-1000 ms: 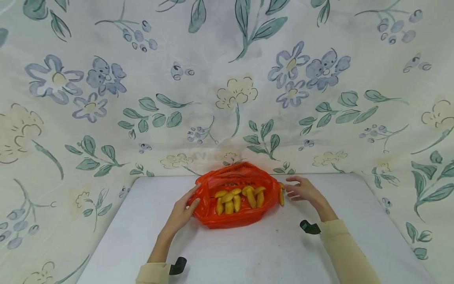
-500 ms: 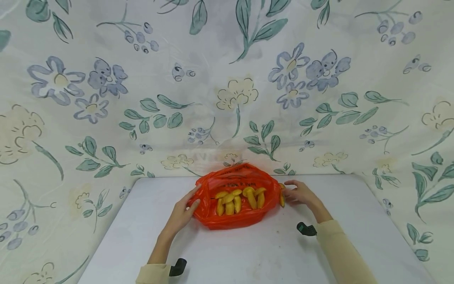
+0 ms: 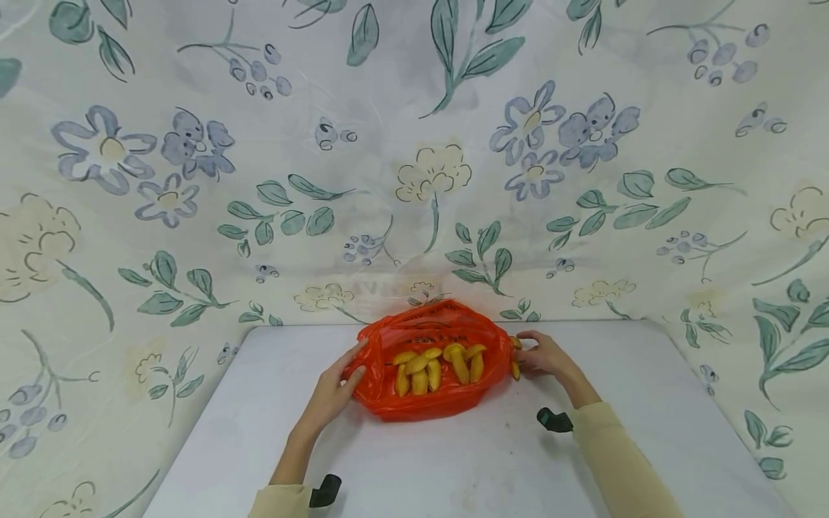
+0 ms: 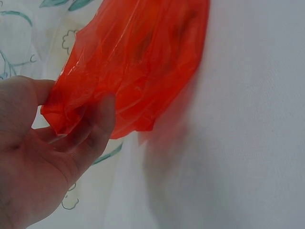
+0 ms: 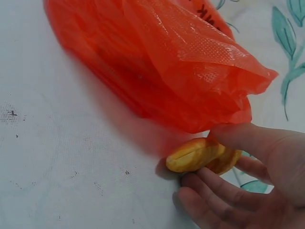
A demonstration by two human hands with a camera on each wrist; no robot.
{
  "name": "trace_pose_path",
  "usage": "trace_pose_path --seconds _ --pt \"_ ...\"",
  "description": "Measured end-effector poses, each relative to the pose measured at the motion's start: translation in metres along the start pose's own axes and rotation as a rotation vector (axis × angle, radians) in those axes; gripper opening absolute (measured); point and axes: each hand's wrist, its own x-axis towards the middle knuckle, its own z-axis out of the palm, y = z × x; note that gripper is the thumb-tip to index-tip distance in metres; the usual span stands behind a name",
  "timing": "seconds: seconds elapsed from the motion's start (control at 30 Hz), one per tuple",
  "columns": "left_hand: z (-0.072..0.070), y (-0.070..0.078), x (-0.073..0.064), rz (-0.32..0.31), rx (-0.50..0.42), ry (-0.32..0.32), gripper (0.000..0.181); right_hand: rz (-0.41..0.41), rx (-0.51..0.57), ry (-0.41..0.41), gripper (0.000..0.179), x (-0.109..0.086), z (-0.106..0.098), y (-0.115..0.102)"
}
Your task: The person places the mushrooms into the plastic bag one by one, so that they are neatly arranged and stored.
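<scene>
An orange-red plastic bag [image 3: 427,410] lies with its mouth spread wide on the white table. Inside it, several yellow mushrooms [image 3: 459,363] sit in a row with their caps toward the back. At the bag's left edge my left hand [image 3: 329,392] grips the thin film; the left wrist view shows the bag's edge [image 4: 66,112] between thumb and fingers. Just outside the right edge, my right hand [image 3: 549,358] holds another yellow mushroom [image 5: 195,156]. The thumb lies over its stem near the cap, the other fingers curl beneath, and part of the cap is hidden.
The white table [image 3: 453,475] ends at a floral cloth backdrop [image 3: 388,180] right behind the bag. Black wrist-worn devices stick out at the left cuff [image 3: 281,500] and the right cuff [image 3: 599,417].
My right hand has moved left and slightly down to the mushroom beside the bag and closed its fingers round it. The left hand stays at the bag's edge.
</scene>
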Motion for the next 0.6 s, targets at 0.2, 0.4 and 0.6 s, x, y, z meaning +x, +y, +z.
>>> trace_pose_path --seconds 0.2,0.4,0.6 --pt "0.0003 -0.0004 0.0001 -0.002 0.002 0.007 0.053 -0.021 0.000 -0.006 0.063 -0.0005 0.0010 0.0007" --pt "0.0010 -0.0010 0.0002 -0.014 -0.001 -0.001 0.053 -0.027 0.003 -0.004 0.061 -0.0009 0.0017 0.0020" --pt "0.0015 -0.0016 0.0006 -0.021 -0.003 0.000 0.053 -0.035 0.023 0.015 0.059 -0.0012 0.0025 0.0036"
